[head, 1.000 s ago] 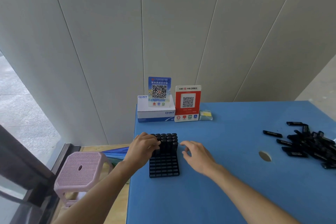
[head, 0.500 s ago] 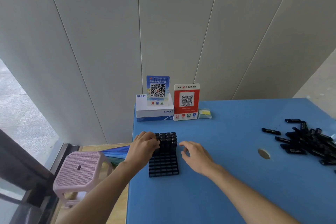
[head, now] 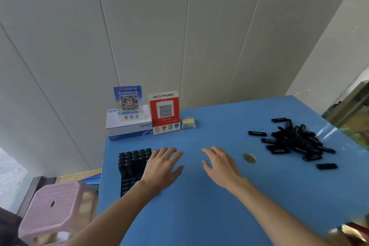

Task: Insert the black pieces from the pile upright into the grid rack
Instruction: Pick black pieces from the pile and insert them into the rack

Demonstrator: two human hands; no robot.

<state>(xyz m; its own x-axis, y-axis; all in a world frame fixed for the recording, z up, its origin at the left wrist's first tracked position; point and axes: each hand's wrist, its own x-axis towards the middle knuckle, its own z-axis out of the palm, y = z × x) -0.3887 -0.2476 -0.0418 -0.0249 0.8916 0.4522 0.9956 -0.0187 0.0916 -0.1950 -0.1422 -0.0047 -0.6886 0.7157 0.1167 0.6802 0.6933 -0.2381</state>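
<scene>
Both my hands hover open and empty over the blue table [head: 199,205]. My left hand [head: 162,166] is just right of the grid rack [head: 131,170], my right hand [head: 219,166] nearer the middle. The rack's far rows hold upright black pieces [head: 135,156]; its near rows look empty. A large pile [head: 295,142] of pieces waits well apart, far right.

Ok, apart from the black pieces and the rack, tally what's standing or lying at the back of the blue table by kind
QR code signs: 2 (blue sign, red sign)
White boxes: 1 (white box)
Small yellow-topped packets: 1 (yellow-topped packet)
Total: 4
</scene>
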